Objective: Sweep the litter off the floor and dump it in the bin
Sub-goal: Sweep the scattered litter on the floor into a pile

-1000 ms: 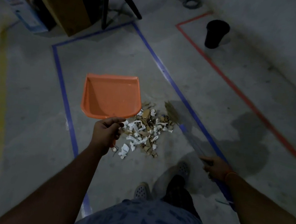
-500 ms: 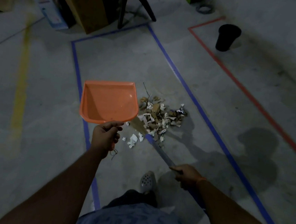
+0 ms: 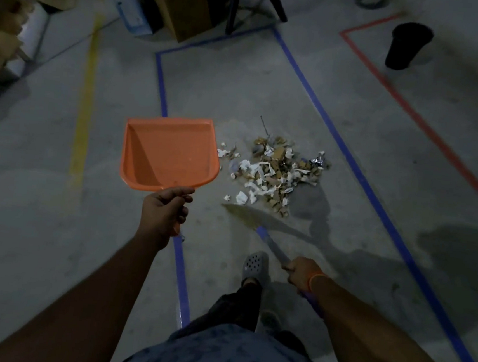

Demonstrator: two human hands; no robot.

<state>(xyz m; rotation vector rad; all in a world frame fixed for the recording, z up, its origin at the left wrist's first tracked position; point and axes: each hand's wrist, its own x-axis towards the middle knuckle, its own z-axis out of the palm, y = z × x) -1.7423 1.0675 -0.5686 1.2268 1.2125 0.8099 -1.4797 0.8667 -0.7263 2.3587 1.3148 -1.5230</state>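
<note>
A: What is differing from a moment ago?
B: The broom (image 3: 253, 220) is lying nearer than the litter (image 3: 275, 172), no longer in it.
A: And the hands?
B: The left hand (image 3: 164, 213) is gripping the orange dustpan (image 3: 169, 153); the right hand (image 3: 300, 274) is clasping the broom. The black bin (image 3: 407, 46) is standing far right, past the red tape (image 3: 419, 110).

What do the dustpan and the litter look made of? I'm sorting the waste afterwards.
Dustpan: likely moulded plastic, with an even orange colour and a smooth, faintly glossy surface. Litter: mostly torn white paper and brown cardboard scraps, judging by the ragged edges; one crinkled shiny piece looks like foil.
</note>
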